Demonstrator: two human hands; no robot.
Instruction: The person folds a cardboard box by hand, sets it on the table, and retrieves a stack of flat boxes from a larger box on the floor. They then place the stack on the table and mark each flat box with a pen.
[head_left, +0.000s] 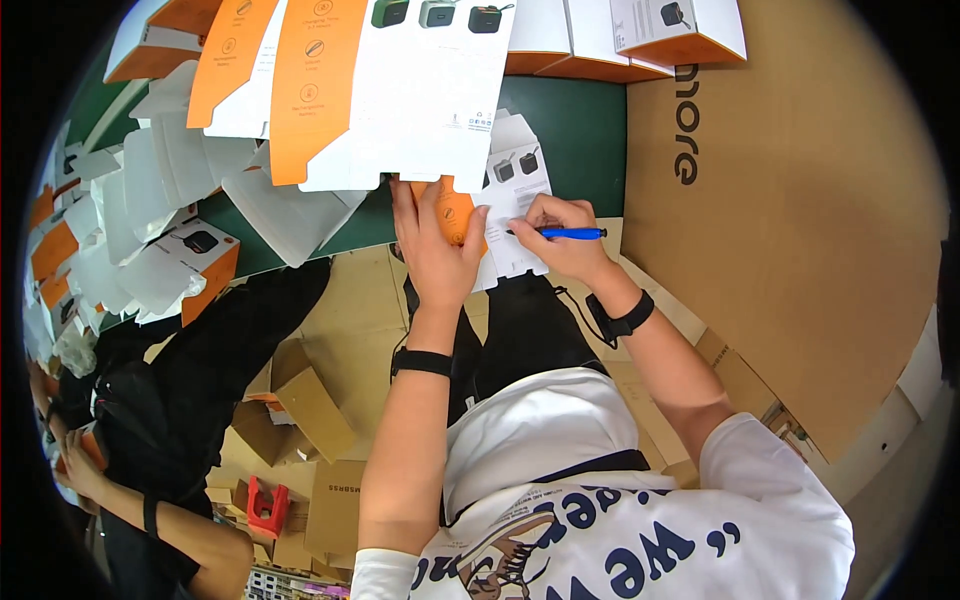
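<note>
Pinched in my right hand is a blue pen, its dark tip at the surface of a flattened white and orange printed box. This box lies at the table's near edge and bears small pictures of speakers. My left hand rests on the orange panel of that box, thumb and fingers apart. Its fingertips reach the lower edge of a larger-looking flat printed box, which covers part of the one under the pen.
A big brown carton stands at the right. White and orange boxes line the far side of the green table. White trays or sleeves pile up at left. Beside me, another person's arm shows; open cartons lie below.
</note>
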